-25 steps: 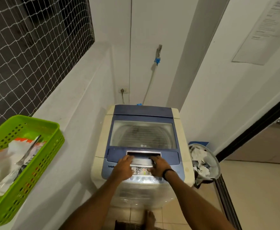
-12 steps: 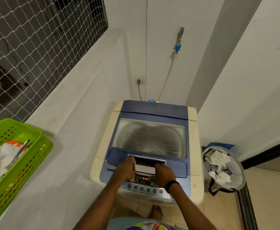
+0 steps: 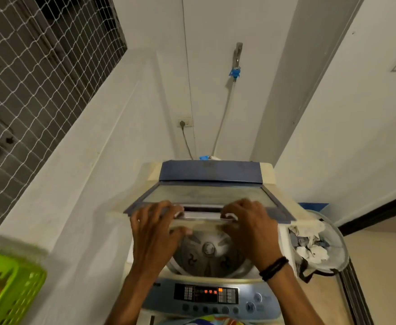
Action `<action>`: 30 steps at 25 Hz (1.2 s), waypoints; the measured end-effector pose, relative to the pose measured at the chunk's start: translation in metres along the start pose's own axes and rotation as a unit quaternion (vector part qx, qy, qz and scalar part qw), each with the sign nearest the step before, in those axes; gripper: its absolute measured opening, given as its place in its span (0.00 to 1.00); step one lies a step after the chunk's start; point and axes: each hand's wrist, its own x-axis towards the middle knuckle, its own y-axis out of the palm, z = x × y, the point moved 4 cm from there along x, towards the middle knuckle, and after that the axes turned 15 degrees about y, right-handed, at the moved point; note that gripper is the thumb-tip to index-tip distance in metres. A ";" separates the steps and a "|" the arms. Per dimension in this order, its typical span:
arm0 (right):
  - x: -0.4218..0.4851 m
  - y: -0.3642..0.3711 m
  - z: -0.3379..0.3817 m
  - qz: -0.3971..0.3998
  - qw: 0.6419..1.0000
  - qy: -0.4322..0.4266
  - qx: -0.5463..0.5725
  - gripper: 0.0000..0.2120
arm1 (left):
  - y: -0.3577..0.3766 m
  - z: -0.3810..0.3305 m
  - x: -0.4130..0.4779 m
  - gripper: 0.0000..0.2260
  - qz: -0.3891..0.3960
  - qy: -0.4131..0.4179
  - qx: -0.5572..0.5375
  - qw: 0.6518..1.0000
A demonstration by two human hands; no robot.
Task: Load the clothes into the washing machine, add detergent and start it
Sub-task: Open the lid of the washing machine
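Note:
A top-loading washing machine (image 3: 266, 172) in cream and blue stands against the far wall. Its blue-framed glass lid (image 3: 206, 195) is lifted partway and folded back. My left hand (image 3: 154, 233) and my right hand (image 3: 248, 227) both grip the lid's front handle edge. Under the lid the drum (image 3: 207, 252) shows its grey pulsator, with no clothes visible inside. The control panel (image 3: 206, 294) at the front has lit orange digits. A patch of colourful cloth (image 3: 206, 321) shows at the bottom edge.
A green plastic basket (image 3: 9, 285) with white and orange packets sits on the ledge at the left. A bin (image 3: 319, 247) full of crumpled paper stands to the right of the machine. A tap with a hose (image 3: 235, 66) and a wall socket (image 3: 184, 123) are behind.
The lid was flat and closed one second ago. Both hands have raised its front edge, and the drum is exposed now. The camera has moved closer to the machine.

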 end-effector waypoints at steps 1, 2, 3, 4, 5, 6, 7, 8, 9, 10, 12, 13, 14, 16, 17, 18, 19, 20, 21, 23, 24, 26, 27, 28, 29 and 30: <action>0.017 -0.010 0.006 -0.041 0.999 0.002 0.025 0.09 | -0.005 0.004 0.017 0.22 -0.036 0.007 0.003 0.999; 0.037 -0.017 0.012 -0.076 0.997 0.006 0.033 0.10 | -0.006 0.009 0.038 0.23 -0.060 0.014 0.005 0.998; 0.061 -0.022 0.019 -0.108 0.994 0.006 0.024 0.10 | -0.004 0.014 0.060 0.24 -0.074 0.019 0.006 0.997; 0.086 -0.025 0.026 -0.143 0.990 0.001 0.019 0.09 | 0.001 0.020 0.086 0.25 -0.080 0.024 0.005 0.996; 0.112 -0.028 0.032 -0.175 0.984 0.002 0.037 0.09 | 0.006 0.027 0.114 0.25 -0.082 0.029 0.002 0.996; 0.138 -0.028 0.036 -0.194 0.978 0.011 0.071 0.10 | 0.013 0.037 0.142 0.24 -0.082 0.029 -0.001 0.996; 0.162 -0.026 0.039 -0.207 0.973 0.025 0.096 0.12 | 0.020 0.047 0.170 0.24 -0.083 0.027 -0.004 0.996; 0.185 -0.022 0.041 -0.214 0.970 0.041 0.107 0.15 | 0.027 0.057 0.194 0.23 -0.084 0.024 -0.005 0.996; 0.205 -0.017 0.042 -0.209 0.970 0.058 0.107 0.18 | 0.034 0.065 0.215 0.23 -0.092 0.023 -0.005 0.995; 0.222 -0.015 0.043 -0.202 0.971 0.076 0.103 0.20 | 0.040 0.071 0.232 0.22 -0.104 0.026 -0.006 0.994; 0.245 -0.015 0.042 -0.187 0.970 0.120 0.103 0.22 | 0.048 0.073 0.251 0.21 -0.134 0.042 -0.017 0.990; 0.250 -0.016 0.041 -0.180 0.969 0.132 0.104 0.21 | 0.050 0.072 0.253 0.21 -0.147 0.048 -0.019 0.988; 0.251 -0.015 0.041 -0.177 0.970 0.130 0.100 0.20 | 0.052 0.074 0.253 0.21 -0.157 0.050 -0.026 0.986; 0.244 -0.013 0.043 -0.167 0.976 0.104 0.092 0.18 | 0.053 0.074 0.249 0.21 -0.167 0.058 -0.065 0.982; 0.241 -0.013 0.043 -0.163 0.977 0.094 0.095 0.17 | 0.053 0.074 0.248 0.21 -0.167 0.057 -0.082 0.981; 0.238 -0.012 0.042 -0.161 0.978 0.088 0.098 0.17 | 0.052 0.074 0.247 0.21 -0.167 0.055 -0.091 0.980; 0.236 -0.013 0.042 -0.160 0.978 0.088 0.099 0.17 | 0.049 0.071 0.245 0.21 -0.166 0.052 -0.088 0.981; 0.233 -0.012 0.044 -0.164 0.978 0.086 0.095 0.18 | 0.046 0.069 0.243 0.21 -0.167 0.052 -0.081 0.981; 0.229 -0.012 0.045 -0.168 0.978 0.081 0.092 0.18 | 0.042 0.067 0.241 0.21 -0.169 0.050 -0.072 0.982; 0.218 -0.009 0.045 -0.158 0.980 0.064 0.098 0.20 | 0.039 0.067 0.236 0.21 -0.167 0.038 -0.071 0.983; 0.212 -0.007 0.044 -0.146 0.982 0.054 0.102 0.21 | 0.039 0.067 0.235 0.21 -0.162 0.031 -0.077 0.983; 0.201 -0.007 0.040 -0.133 0.984 0.035 0.115 0.21 | 0.039 0.064 0.233 0.23 -0.148 0.006 -0.085 0.985; 0.195 -0.007 0.036 -0.130 0.983 0.033 0.123 0.21 | 0.040 0.060 0.229 0.23 -0.145 -0.009 -0.081 0.986; 0.190 -0.009 0.032 -0.128 0.982 0.035 0.133 0.20 | 0.040 0.056 0.226 0.24 -0.144 -0.024 -0.078 0.986; 0.184 -0.013 0.027 -0.123 0.981 0.045 0.145 0.19 | 0.041 0.051 0.223 0.25 -0.144 -0.039 -0.080 0.986; 0.176 -0.017 0.023 -0.119 0.979 0.054 0.158 0.19 | 0.041 0.046 0.219 0.25 -0.148 -0.058 -0.089 0.983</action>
